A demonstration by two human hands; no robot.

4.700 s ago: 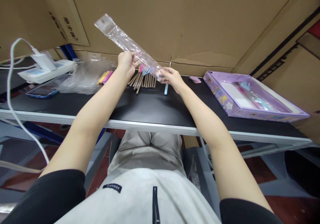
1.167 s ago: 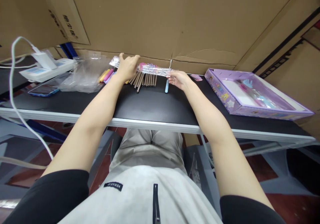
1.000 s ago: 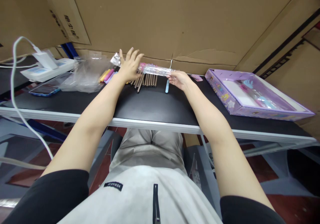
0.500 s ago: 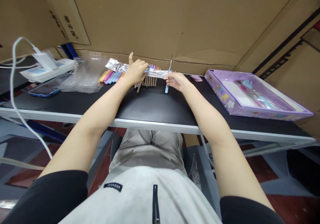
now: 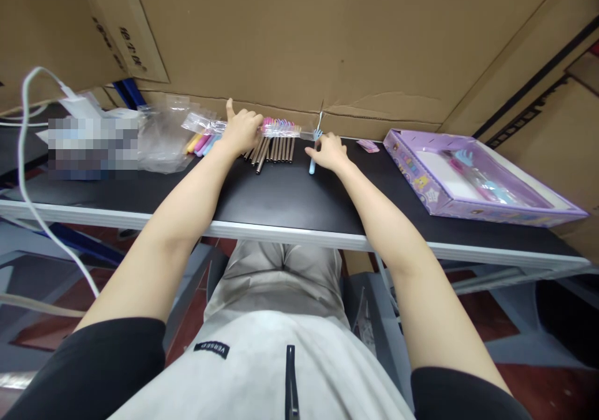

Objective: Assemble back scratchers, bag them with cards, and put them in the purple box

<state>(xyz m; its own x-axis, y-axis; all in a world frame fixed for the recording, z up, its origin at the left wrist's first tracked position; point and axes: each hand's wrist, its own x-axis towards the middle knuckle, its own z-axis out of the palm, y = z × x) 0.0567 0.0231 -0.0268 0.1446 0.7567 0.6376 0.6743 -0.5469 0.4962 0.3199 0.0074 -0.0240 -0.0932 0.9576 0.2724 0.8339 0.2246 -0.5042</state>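
My left hand (image 5: 243,131) is closed on a long clear plastic sleeve (image 5: 286,131), its thumb sticking up. The sleeve stretches sideways over a row of thin metal rods (image 5: 281,150) with small coloured ends. To the right, my right hand (image 5: 331,151) is palm down, thumb spread from its bent fingers. It is beside or over a stick with a light-blue handle (image 5: 312,166) and a light-blue claw-shaped end (image 5: 317,134); whether it touches the stick is unclear. Coloured handles (image 5: 203,145) in yellow, purple and blue lie partly behind my left arm.
Clear plastic bags (image 5: 166,136) lie on the black table (image 5: 290,198) to the left. A white cable (image 5: 23,139) hangs over the left front edge. On the right stand a purple box (image 5: 433,201) and small pink cards (image 5: 368,146). Cardboard walls rise behind.
My left hand has shifted left, drawing the plastic sleeve with it. My right hand has let go of the sleeve's right end and turned palm down by the light-blue stick.
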